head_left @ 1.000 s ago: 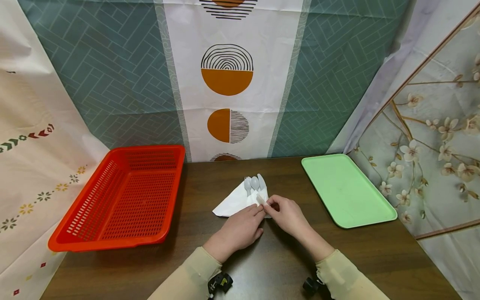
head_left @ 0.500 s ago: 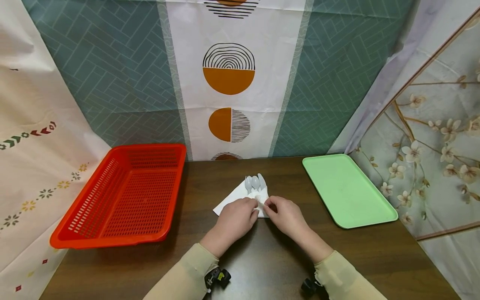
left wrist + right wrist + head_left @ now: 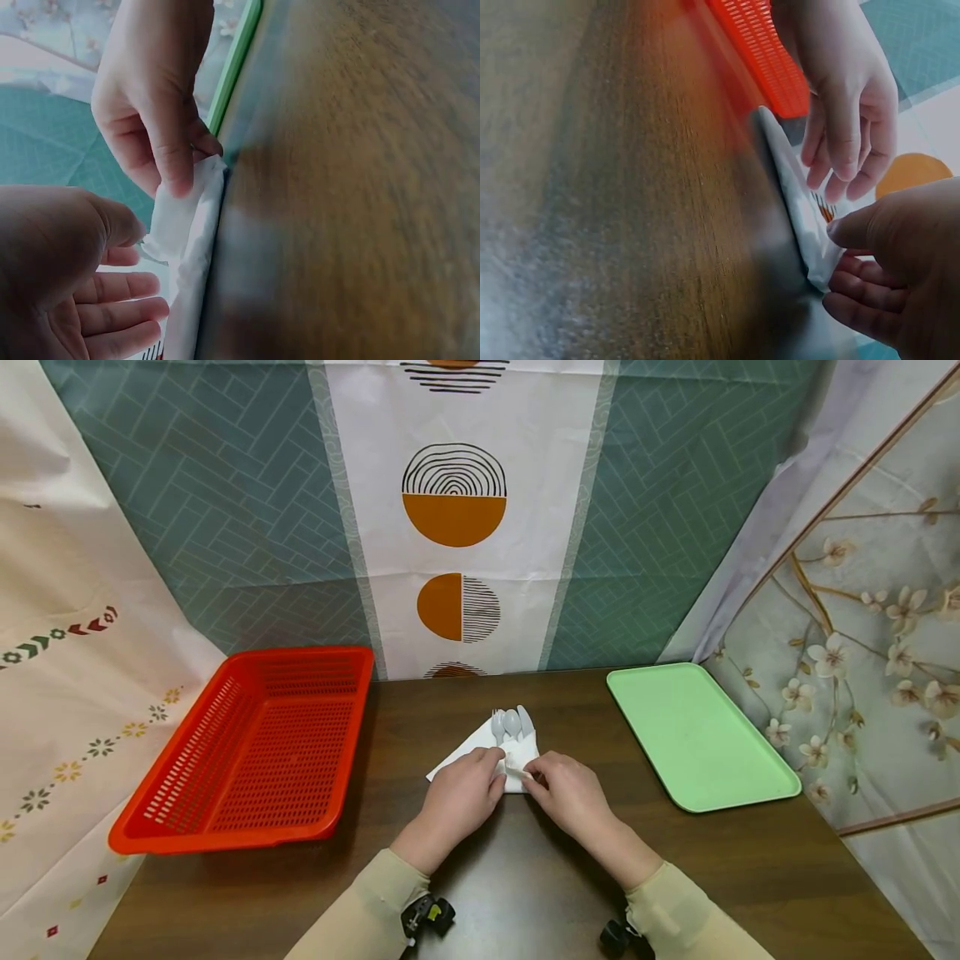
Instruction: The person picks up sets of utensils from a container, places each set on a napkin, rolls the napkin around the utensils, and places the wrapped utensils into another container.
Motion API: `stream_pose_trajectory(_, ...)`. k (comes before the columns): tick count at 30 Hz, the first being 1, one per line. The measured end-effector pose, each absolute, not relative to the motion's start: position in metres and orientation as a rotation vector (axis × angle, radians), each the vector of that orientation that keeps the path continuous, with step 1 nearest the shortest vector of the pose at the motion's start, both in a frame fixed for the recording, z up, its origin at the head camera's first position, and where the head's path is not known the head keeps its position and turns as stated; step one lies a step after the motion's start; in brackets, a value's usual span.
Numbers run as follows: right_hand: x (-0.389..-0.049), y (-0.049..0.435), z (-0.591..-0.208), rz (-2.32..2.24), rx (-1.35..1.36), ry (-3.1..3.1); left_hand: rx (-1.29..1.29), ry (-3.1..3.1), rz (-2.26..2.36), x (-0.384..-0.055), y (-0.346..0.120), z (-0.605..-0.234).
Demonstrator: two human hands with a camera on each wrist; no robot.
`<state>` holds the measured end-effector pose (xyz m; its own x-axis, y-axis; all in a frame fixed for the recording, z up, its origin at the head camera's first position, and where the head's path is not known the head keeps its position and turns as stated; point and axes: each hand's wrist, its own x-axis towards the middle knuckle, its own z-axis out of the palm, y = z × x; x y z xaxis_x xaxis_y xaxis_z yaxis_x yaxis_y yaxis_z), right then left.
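Note:
A white paper napkin (image 3: 517,782), folded with a pointed corner at left, lies on the table. A plastic fork (image 3: 498,725), spoon (image 3: 512,723) and knife (image 3: 526,720) stick out of its top, their lower parts covered. My right hand (image 3: 572,789) pinches the napkin's right side between thumb and fingers; in the left wrist view its thumb (image 3: 174,161) lies on the paper. My left hand (image 3: 461,797) is at the napkin's left part, its fingers loosely bent. In the right wrist view, the left fingers (image 3: 844,142) hang beside the napkin and grip nothing visible.
A red perforated basket (image 3: 341,802) stands on the left of the brown table (image 3: 525,893). To the right lies a light green tray (image 3: 705,743). Patterned cloths hang behind and at both sides.
My left hand has drawn back leftward from the middle of the napkin, leaving a gap between the hands. The right hand stays at the napkin's right side with its fingers on the paper.

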<state>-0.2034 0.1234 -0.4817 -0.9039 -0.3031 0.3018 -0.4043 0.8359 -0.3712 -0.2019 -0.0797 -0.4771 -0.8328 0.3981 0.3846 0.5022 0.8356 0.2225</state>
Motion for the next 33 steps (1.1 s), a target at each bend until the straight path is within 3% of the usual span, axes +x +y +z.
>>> stream_pose_trajectory(33, -0.178, 0.136, -0.489, 0.472, 0.833, -2.673, -0.818, -2.673, -0.164, -0.191, -0.078, -0.486)
